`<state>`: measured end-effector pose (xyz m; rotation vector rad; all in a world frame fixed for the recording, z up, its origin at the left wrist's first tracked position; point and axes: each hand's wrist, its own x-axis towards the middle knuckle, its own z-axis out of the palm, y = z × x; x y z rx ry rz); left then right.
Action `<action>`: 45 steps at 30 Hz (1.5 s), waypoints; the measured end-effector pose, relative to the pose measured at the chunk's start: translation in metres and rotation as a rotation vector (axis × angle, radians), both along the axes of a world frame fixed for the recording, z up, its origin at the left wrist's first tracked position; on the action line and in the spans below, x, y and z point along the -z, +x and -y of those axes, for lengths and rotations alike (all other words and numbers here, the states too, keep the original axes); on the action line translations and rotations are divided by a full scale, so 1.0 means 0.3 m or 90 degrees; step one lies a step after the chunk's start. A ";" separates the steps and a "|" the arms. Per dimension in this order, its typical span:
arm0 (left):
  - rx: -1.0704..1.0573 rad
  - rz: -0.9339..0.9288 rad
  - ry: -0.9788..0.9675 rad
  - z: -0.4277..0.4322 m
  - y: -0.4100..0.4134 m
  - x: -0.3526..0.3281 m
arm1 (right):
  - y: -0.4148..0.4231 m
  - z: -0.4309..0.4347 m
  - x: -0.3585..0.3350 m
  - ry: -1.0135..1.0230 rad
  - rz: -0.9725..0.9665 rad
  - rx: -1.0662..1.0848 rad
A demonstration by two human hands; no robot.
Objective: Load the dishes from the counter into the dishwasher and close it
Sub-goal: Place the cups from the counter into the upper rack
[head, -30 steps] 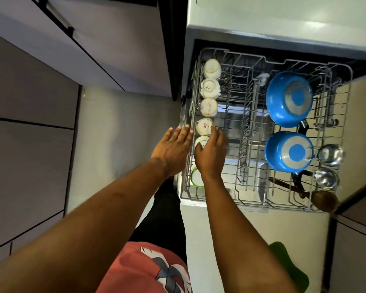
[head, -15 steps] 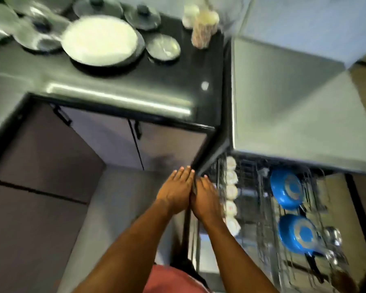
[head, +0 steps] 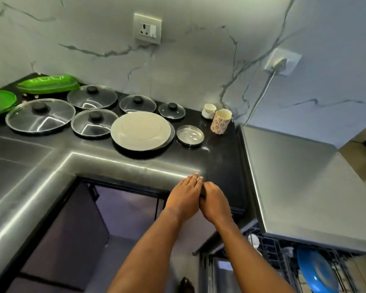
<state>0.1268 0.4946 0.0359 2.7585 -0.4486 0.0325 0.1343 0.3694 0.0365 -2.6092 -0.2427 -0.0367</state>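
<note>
Black counter [head: 220, 157]: white plate [head: 140, 130] flat, floral cup [head: 220, 121] upright, mouth up

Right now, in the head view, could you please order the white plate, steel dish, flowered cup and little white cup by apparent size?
1. White plate, clearly largest.
2. Steel dish and flowered cup look about alike, one wide, one tall, so I leave them tied.
3. Little white cup, smallest, though it sits farthest back.

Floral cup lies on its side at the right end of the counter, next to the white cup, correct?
Not quite. The head view shows the floral cup standing upright, not on its side. It is at the right end of the counter, next to the white cup.
</note>
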 end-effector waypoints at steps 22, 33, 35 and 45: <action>-0.066 -0.245 0.051 0.182 0.606 0.075 | 0.888 0.298 0.035 0.264 -0.082 0.209; -0.101 -0.409 0.146 0.293 0.798 0.048 | 1.240 0.263 0.126 0.407 -0.065 0.184; -0.106 -0.422 0.144 0.293 0.802 0.052 | 1.279 0.242 0.139 0.423 -0.059 0.190; -0.112 -0.429 0.139 0.290 0.809 0.050 | 1.329 0.201 0.168 0.439 -0.011 0.218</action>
